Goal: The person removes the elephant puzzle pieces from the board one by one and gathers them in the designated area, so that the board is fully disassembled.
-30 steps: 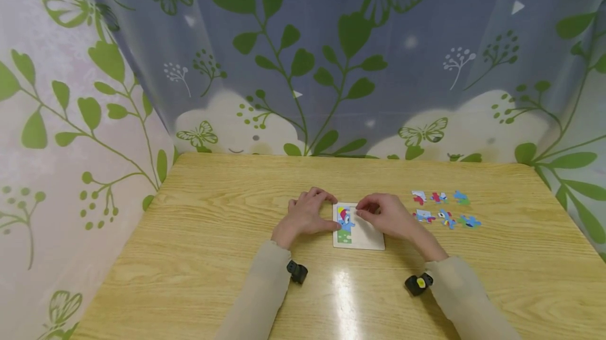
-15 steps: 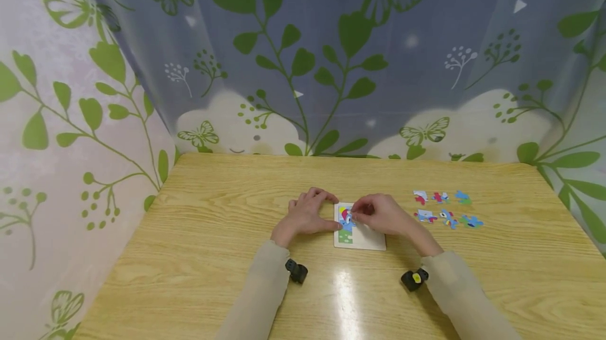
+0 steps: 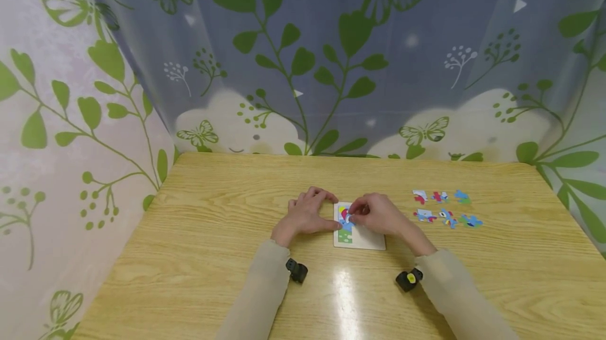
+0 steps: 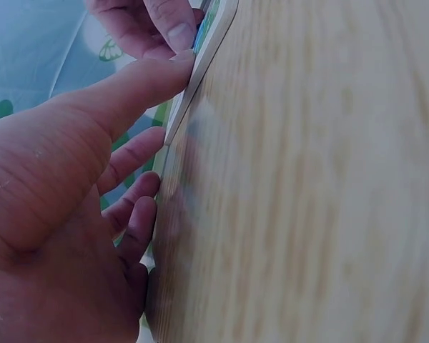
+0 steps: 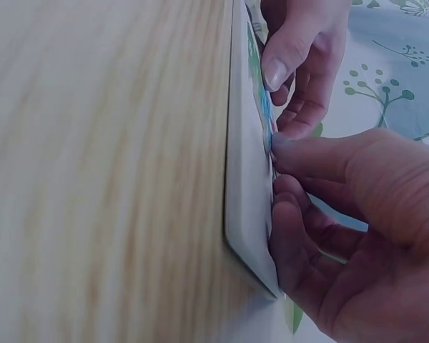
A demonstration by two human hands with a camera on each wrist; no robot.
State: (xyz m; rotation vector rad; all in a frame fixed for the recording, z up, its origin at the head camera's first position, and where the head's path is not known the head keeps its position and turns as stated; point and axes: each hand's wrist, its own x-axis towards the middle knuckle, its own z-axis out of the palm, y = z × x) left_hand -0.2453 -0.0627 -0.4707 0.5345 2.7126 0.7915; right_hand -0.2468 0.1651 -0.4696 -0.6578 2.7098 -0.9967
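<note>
A light puzzle board [image 3: 369,240] lies on the table in front of me. Its left side carries joined picture pieces [image 3: 345,236] with a blue figure, a red and yellow cap and green ground. My left hand [image 3: 306,215] rests at the board's left side, its forefinger at the far corner and its thumb over the near part of the picture. With thumb and fingertips my right hand [image 3: 376,215] pinches a puzzle piece against the picture's right edge; the fingers mostly hide that piece. In the right wrist view, the right thumb [image 5: 307,153] touches the blue part of the picture.
To the right of the board, several loose puzzle pieces [image 3: 424,216] lie in two rows on the wooden table [image 3: 213,277]. A patterned curtain [image 3: 303,66] hangs behind the table's far edge, with more patterned cloth [image 3: 71,119] on the left.
My right hand has moved a little left over the board, and its fingertips now meet the picture's right edge. The left hand and the loose pieces have stayed put.
</note>
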